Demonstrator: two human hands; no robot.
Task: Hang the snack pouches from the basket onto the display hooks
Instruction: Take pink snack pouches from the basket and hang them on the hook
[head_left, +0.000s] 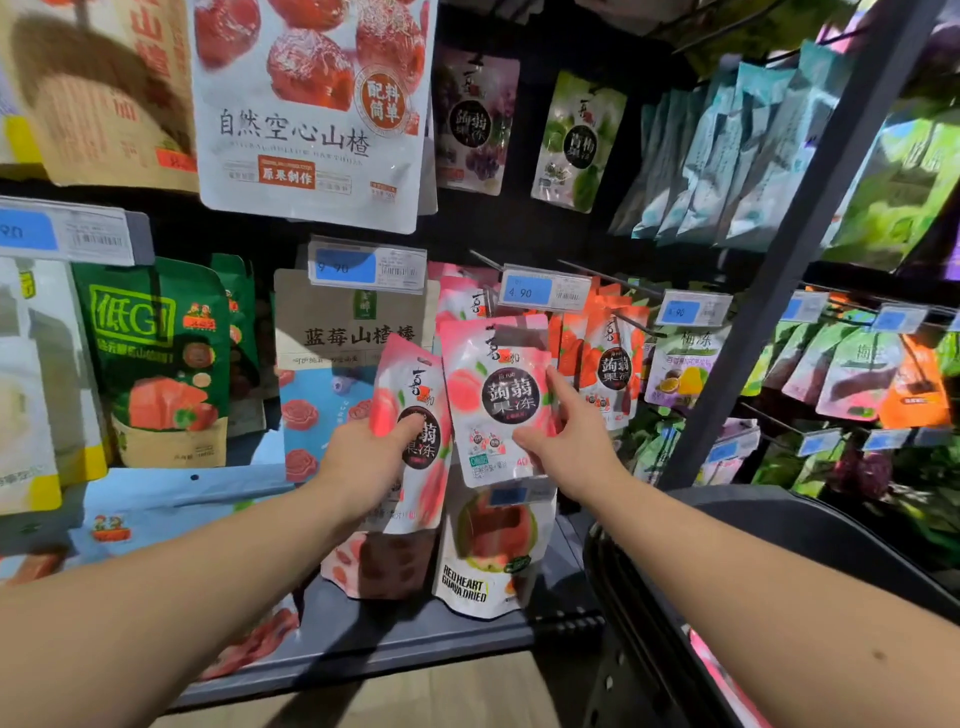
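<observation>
My left hand grips a pink peach jelly pouch by its lower half and holds it upright in front of the rack. Just to its right, a matching pink pouch hangs at the front of a display hook, with more pink pouches behind it. My right hand holds this hanging pouch at its right edge, fingers along the side and thumb on the lower front. The dark basket stands at the lower right, and a pink pouch shows inside it.
Orange pouches hang on the neighbouring hook to the right. A guava pouch and a red pouch stand on the grey shelf below. A dark slanted upright crosses the right side. Blue price tags front the hooks.
</observation>
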